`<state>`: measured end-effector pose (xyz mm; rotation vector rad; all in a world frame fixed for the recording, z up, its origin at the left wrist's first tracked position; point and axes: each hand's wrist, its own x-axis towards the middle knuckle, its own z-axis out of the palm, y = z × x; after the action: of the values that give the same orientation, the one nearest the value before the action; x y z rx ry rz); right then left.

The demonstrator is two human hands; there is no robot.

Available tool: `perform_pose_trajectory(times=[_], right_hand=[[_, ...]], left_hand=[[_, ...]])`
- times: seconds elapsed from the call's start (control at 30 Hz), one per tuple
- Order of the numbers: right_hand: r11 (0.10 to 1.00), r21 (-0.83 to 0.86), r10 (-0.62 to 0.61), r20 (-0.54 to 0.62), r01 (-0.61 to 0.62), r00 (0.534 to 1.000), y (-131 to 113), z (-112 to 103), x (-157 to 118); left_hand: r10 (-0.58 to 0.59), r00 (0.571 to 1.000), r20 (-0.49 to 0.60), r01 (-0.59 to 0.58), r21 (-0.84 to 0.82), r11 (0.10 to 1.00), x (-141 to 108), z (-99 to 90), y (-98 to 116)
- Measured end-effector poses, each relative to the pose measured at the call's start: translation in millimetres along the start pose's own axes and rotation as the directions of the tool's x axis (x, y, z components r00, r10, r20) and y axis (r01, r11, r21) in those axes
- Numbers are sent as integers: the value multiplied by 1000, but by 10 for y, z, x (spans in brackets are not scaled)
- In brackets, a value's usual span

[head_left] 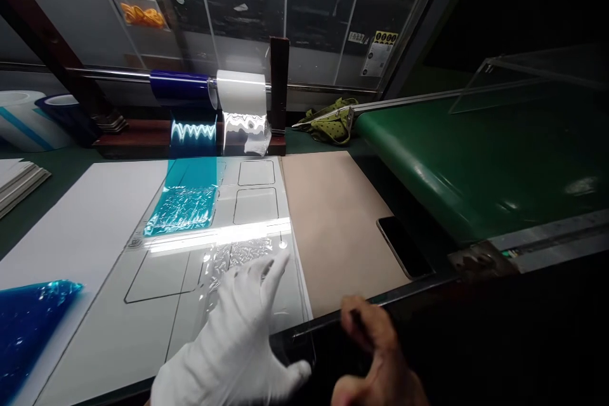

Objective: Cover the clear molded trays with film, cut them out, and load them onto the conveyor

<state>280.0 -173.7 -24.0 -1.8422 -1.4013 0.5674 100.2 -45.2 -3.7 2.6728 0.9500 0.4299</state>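
My left hand (238, 336), in a white glove, is over the near part of a glossy sheet with black outlines (143, 323). Its fingers are apart, the thumb stretched to the right, and nothing shows in it. Beside its fingertips lies a wrinkled clear film (242, 252). My right hand (375, 349), bare, is right of it past the table's front edge, its fingers curled; what they hold, if anything, is hidden. A teal film strip (185, 196) runs from a blue roll (183, 87) onto the sheet. A white roll (242, 92) hangs beside the blue one.
A brown board (333, 222) lies right of the sheet, with a phone (404, 246) at its edge. A green conveyor belt (499, 158) is on the right. Blue film (33, 323) lies at the near left. Wooden posts (279, 85) hold the roll bar behind.
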Motion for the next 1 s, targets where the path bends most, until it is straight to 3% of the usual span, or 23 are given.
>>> perform_pose_trajectory(times=[0.1, 0.17, 0.3, 0.43, 0.53, 0.63, 0.73, 0.87, 1.0], right_hand=[[959, -278, -72, -67, 51, 995, 217, -265, 339], [845, -534, -59, -66, 15, 996, 420, -366, 616], [767, -642, -87, -77, 17, 993, 643, -339, 878], [753, -640, -252, -69, 151, 965, 286, -86, 655], [749, -585, -385, -4, 310, 923, -161, 245, 460], [741, -548, -442, 37, 388, 896, -456, 603, 429], [750, -546, -432, 24, 374, 902, -531, 853, 505], [748, -531, -448, 38, 398, 893, -493, 951, 640], [708, -505, -504, 127, 493, 854, -434, 808, 932]], left_hand=[[-183, 983, 25, 179, 130, 975, 17, -111, 86], [-274, 961, 45, 258, 217, 941, 41, -150, 108], [-428, 904, 0, 409, 296, 863, 99, -146, 60], [-448, 883, -141, 468, 343, 814, 152, -121, -20], [-429, 880, -201, 474, 333, 815, 203, -108, -48], [-418, 875, -245, 479, 307, 822, 247, -73, -63], [-436, 845, -309, 521, 293, 802, 274, -5, -95], [-472, 800, -370, 570, 221, 792, 341, 46, -161], [-427, 837, -342, 499, 157, 853, 376, -54, -297]])
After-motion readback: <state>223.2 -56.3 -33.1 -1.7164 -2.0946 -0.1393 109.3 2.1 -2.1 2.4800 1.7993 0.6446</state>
